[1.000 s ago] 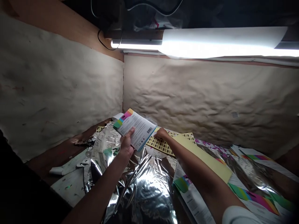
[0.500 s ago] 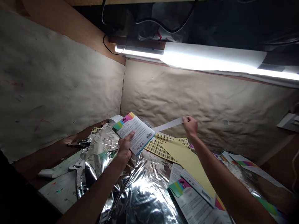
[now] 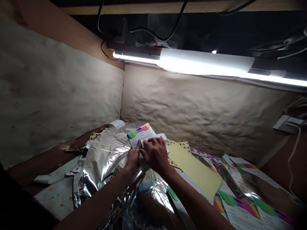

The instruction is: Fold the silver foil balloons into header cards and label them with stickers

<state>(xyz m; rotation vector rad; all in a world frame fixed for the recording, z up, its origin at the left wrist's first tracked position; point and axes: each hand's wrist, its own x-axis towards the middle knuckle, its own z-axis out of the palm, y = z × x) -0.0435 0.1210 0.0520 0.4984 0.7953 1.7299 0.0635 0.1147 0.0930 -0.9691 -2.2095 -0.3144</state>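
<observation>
A flat white packet (image 3: 136, 138) with a rainbow-coloured top band and small print is tilted in front of me. My left hand (image 3: 132, 159) grips its lower left edge, thumb on the printed face. Across that face lies my right hand (image 3: 156, 153), its fingers curled and pressed on a white paper strip (image 3: 163, 136). Part of the strip sticks out past the knuckles; the rest is hidden under the fingers. Shiny silver foil (image 3: 112, 151) is spread beneath both hands. Just right of them rest a pale yellow sheet (image 3: 195, 169) and yellow sheets of small printed labels (image 3: 184, 146).
More rainbow-topped packets (image 3: 242, 206) lie at the lower right. A lit tube lamp (image 3: 203, 65) runs along the paper-covered back wall (image 3: 192, 102). Black cables (image 3: 165, 39) hang above it. A white socket box (image 3: 286, 124) with a cord is on the right.
My right hand has come left with the strip, from stretched out beside the packet to pressing on its face. The packet has shifted slightly right and down. The camera view has moved a little.
</observation>
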